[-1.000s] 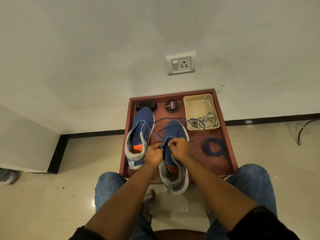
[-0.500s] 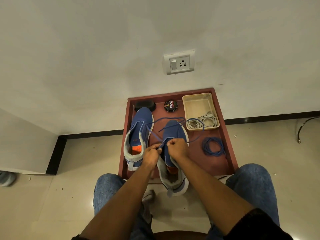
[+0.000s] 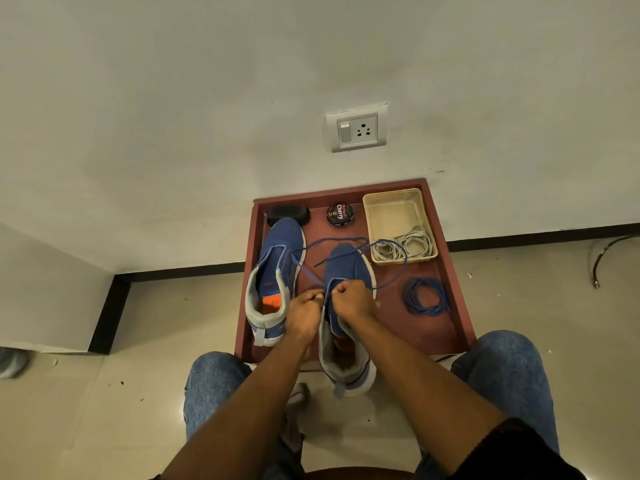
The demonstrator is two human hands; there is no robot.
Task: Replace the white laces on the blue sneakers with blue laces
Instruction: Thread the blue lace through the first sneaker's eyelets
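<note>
Both hands sit close together over the near sneaker (image 3: 346, 271), fingers curled. The left hand (image 3: 304, 311) pinches one strand of the blue lace (image 3: 337, 241) and the right hand (image 3: 351, 299) pinches another, with the loose ends looping past the sneaker's toe. That sneaker lies on the red tray (image 3: 446, 237), its heel hanging over the tray's near edge. The second sneaker (image 3: 273, 271) lies to its left. To its right lies a coiled blue lace (image 3: 425, 295). Beyond that, a beige bin (image 3: 393, 211) holds the white laces (image 3: 403, 245). A polish tin (image 3: 340, 214) sits by the bin.
</note>
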